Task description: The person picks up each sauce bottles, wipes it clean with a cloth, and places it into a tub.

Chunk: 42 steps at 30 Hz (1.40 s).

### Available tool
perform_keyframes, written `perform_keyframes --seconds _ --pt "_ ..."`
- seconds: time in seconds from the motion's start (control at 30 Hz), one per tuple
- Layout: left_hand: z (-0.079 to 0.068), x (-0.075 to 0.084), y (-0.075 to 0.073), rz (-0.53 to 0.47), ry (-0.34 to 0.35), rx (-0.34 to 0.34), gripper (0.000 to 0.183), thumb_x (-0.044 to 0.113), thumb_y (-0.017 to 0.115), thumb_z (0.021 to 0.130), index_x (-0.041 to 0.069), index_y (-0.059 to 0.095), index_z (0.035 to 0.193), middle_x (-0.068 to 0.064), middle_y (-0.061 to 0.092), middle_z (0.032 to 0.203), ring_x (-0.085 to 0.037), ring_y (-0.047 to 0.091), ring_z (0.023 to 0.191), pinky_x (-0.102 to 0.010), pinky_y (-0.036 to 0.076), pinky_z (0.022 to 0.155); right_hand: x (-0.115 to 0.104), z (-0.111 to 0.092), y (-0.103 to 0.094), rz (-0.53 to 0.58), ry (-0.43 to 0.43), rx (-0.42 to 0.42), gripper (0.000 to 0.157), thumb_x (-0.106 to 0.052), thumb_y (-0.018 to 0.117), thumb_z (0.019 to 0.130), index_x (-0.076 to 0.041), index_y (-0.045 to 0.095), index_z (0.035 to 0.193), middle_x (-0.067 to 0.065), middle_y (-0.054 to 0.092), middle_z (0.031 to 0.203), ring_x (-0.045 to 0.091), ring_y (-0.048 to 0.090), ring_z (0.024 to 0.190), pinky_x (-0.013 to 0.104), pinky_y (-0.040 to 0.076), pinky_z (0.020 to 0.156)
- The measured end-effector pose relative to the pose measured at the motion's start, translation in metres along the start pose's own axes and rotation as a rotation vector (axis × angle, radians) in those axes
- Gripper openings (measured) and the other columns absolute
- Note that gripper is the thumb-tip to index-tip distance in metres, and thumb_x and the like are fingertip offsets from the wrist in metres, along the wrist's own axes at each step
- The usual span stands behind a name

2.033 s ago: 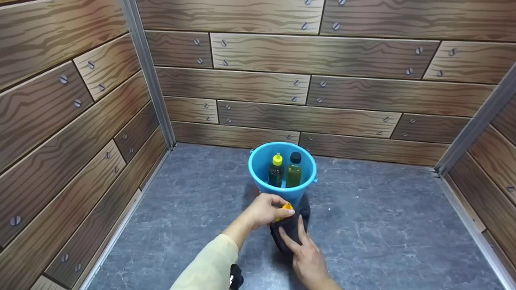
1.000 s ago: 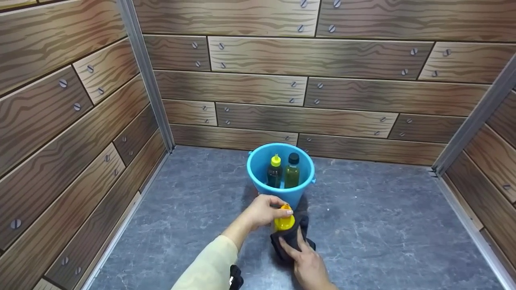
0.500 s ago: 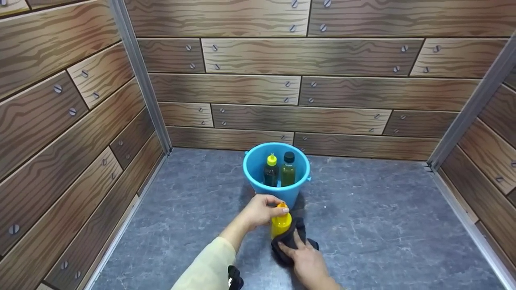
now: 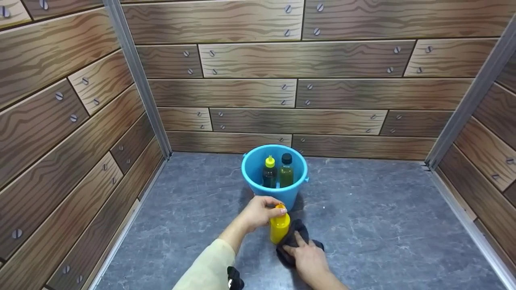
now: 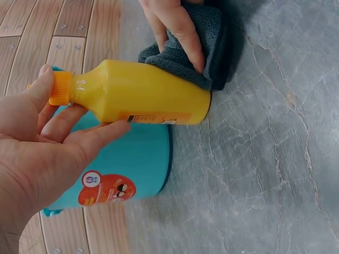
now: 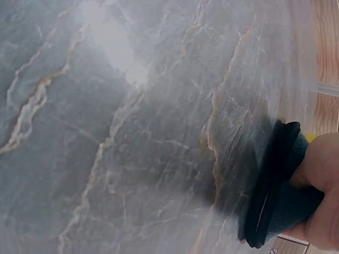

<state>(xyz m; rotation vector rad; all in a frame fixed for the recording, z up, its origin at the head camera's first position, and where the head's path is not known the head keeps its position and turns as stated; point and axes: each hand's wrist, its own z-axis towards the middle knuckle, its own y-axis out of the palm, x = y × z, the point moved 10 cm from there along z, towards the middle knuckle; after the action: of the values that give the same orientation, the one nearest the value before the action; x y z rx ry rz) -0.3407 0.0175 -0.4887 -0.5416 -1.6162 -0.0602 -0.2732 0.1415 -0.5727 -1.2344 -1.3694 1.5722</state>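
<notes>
My left hand (image 4: pixel 259 212) pinches the orange cap (image 5: pixel 62 88) of a yellow bottle (image 4: pixel 279 229) between thumb and fingers. The bottle stands upright on the grey marbled surface, in front of the bucket. My right hand (image 4: pixel 311 259) holds a dark towel (image 4: pixel 299 231), its fingers pressing into the folds. In the left wrist view the towel (image 5: pixel 204 45) lies against the lower side of the bottle. The right wrist view shows the towel (image 6: pixel 278 196) bunched under the right hand (image 6: pixel 323 190), with its edge over the surface.
A blue bucket (image 4: pixel 246 171) stands right behind the bottle. Inside it are a dark bottle with a yellow nozzle cap (image 4: pixel 269 171) and an olive-green bottle with a black cap (image 4: pixel 286 171). Wood-patterned walls (image 4: pixel 250 92) enclose the back and sides of the grey surface (image 4: pixel 375 217).
The towel has slid down the yellow bottle from near its cap to its lower side, baring the yellow body. My right hand has moved with it, while the left stays on the cap.
</notes>
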Motion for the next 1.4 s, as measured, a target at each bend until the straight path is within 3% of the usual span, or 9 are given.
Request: perform_keyframes --seconds 0.33,0.6,0.87,1.1,1.27,1.4 --pt "0.0 -0.003 0.001 -0.002 -0.008 -0.048 0.023 0.02 0.076 0.101 0.01 0.079 0.122 -0.004 0.075 0.113 -0.025 0.069 0.103 -0.057 0.059 0.093 0.018 -0.005 -0.009 0.065 0.08 0.034 0.045 0.003 0.071 0.091 -0.025 0.081 0.124 0.027 0.058 0.148 0.053 0.068 0.092 0.064 0.057 0.077" --pt "0.0 -0.006 0.006 0.001 -0.027 -0.117 0.025 0.02 0.072 0.103 0.011 0.078 0.126 -0.003 0.074 0.116 -0.026 0.069 0.106 -0.06 0.057 0.095 0.04 -0.012 -0.014 0.149 0.166 0.048 0.064 0.011 0.069 0.087 -0.027 0.074 0.137 0.025 0.049 0.158 0.05 0.067 0.101 0.064 0.056 0.082" --pt "-0.002 -0.001 0.006 0.03 -0.004 -0.174 0.029 0.023 0.069 0.106 0.013 0.076 0.131 -0.002 0.073 0.118 -0.024 0.067 0.108 -0.058 0.055 0.1 0.046 -0.03 -0.035 0.22 0.117 0.222 0.065 0.011 0.059 0.091 -0.029 0.072 0.14 0.021 0.049 0.159 0.046 0.066 0.115 0.059 0.057 0.086" --pt "-0.006 0.003 0.003 -0.004 0.037 -0.084 0.041 0.023 0.074 0.102 0.003 0.069 0.138 -0.004 0.075 0.123 -0.023 0.07 0.11 -0.049 0.058 0.098 0.037 -0.041 -0.051 0.235 0.015 0.364 0.076 0.015 0.061 0.085 -0.035 0.071 0.141 0.017 0.05 0.16 0.038 0.067 0.121 0.05 0.059 0.082" --pt "-0.008 0.005 0.001 -0.027 0.049 -0.012 0.026 0.019 0.077 0.101 0.004 0.075 0.122 -0.006 0.077 0.112 -0.024 0.072 0.102 -0.047 0.06 0.094 0.033 -0.043 -0.058 0.261 -0.023 0.406 0.083 0.017 0.061 0.081 -0.038 0.069 0.142 0.013 0.047 0.163 0.037 0.064 0.126 0.045 0.058 0.078" --pt "-0.009 0.003 -0.001 -0.044 0.056 0.007 0.017 0.016 0.076 0.101 0.005 0.078 0.114 -0.007 0.078 0.106 -0.026 0.073 0.098 -0.049 0.06 0.092 0.029 -0.043 -0.063 0.281 -0.05 0.416 0.086 0.017 0.061 0.081 -0.041 0.067 0.143 0.01 0.045 0.164 0.036 0.064 0.127 0.042 0.057 0.076"
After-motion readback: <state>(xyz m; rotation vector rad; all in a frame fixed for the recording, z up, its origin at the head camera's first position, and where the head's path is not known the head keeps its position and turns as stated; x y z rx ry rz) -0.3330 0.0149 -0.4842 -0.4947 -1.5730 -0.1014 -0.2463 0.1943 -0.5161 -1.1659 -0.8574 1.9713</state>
